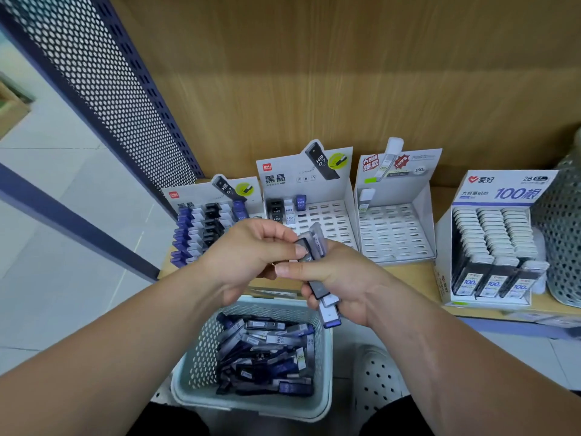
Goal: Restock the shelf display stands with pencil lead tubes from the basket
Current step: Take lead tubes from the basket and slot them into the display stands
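My right hand [342, 283] grips a bundle of several pencil lead tubes [317, 269], their ends sticking out above and below the fist. My left hand [251, 250] pinches the top of one dark tube in that bundle with thumb and forefinger. Both hands hover above the pale green perforated basket [201, 350], which holds a heap of blue, black and grey tubes [267, 354]. On the shelf behind stand display stands: the left stand [204, 228] nearly full, the second stand [317, 212] with a few tubes at its back left, the third stand [396, 228] with one white tube.
A fourth display box [493, 240] at the right is full of white-capped tubes. A grey mesh container [566, 221] stands at the far right. A blue perforated shelf panel [103, 89] rises at the left. A white perforated shoe [377, 379] is beside the basket.
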Action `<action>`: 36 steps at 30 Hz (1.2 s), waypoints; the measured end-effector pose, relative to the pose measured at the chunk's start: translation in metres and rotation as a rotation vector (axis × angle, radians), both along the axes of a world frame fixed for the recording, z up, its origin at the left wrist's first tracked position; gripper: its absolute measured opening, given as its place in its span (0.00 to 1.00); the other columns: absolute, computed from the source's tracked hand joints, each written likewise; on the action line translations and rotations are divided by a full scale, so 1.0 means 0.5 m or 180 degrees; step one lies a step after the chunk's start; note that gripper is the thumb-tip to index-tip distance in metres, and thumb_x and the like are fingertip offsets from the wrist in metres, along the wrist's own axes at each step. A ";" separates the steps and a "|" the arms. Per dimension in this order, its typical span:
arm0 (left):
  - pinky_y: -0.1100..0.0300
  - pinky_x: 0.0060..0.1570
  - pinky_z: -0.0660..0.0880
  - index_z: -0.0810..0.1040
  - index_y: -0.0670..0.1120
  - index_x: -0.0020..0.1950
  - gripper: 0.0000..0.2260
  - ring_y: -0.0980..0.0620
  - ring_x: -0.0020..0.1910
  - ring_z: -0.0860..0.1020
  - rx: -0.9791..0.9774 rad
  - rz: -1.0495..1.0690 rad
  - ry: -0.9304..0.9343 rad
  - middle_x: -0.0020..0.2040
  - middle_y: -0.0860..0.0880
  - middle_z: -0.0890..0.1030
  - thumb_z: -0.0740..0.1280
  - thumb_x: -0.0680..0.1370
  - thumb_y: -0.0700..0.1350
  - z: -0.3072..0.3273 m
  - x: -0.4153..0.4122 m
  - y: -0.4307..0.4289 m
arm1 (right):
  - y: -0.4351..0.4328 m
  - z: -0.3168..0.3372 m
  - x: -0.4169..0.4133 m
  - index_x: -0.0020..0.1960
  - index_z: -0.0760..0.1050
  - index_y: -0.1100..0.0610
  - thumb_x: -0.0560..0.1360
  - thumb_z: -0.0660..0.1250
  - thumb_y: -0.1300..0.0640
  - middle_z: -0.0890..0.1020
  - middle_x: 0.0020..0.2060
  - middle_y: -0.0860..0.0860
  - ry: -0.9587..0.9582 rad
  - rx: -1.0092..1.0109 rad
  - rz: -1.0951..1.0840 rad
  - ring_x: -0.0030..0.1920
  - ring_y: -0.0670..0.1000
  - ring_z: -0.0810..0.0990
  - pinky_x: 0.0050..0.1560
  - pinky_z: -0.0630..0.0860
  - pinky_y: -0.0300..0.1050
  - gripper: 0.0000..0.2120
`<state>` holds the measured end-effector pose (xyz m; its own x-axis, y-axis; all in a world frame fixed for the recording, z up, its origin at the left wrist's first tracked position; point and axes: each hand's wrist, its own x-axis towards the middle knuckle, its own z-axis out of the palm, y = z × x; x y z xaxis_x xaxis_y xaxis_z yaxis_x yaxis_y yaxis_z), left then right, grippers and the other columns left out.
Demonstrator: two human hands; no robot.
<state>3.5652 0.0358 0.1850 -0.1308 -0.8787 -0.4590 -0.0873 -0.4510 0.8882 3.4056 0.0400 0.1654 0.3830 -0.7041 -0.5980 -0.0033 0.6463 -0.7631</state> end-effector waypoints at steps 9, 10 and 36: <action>0.60 0.33 0.78 0.80 0.39 0.50 0.07 0.49 0.33 0.82 -0.0235 0.1103 -0.0039 0.35 0.45 0.84 0.72 0.74 0.32 0.006 0.060 -0.056 | -0.013 -0.004 -0.008 0.55 0.76 0.56 0.71 0.77 0.43 0.73 0.29 0.50 0.0152 0.0114 -0.0598 0.27 0.49 0.69 0.26 0.69 0.41 0.22; 0.59 0.36 0.79 0.80 0.39 0.50 0.07 0.49 0.34 0.83 -0.0347 0.1160 -0.0212 0.36 0.45 0.84 0.72 0.74 0.32 0.001 0.069 -0.066 | -0.016 -0.006 -0.012 0.54 0.75 0.55 0.74 0.75 0.45 0.73 0.29 0.50 0.0128 0.0170 -0.0655 0.27 0.49 0.69 0.25 0.68 0.41 0.17; 0.49 0.49 0.80 0.85 0.45 0.54 0.08 0.44 0.47 0.82 -0.2326 -0.0422 -0.3384 0.50 0.46 0.85 0.70 0.77 0.40 -0.182 0.063 -0.174 | -0.047 -0.051 -0.055 0.52 0.76 0.55 0.79 0.71 0.55 0.74 0.29 0.50 0.0153 0.0207 -0.1095 0.27 0.49 0.69 0.28 0.68 0.44 0.06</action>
<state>3.5966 -0.0514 0.0941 -0.1053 -0.9768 0.1865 -0.9038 0.1722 0.3917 3.3783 0.0166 0.1400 0.1001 -0.7469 -0.6574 0.1881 0.6630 -0.7246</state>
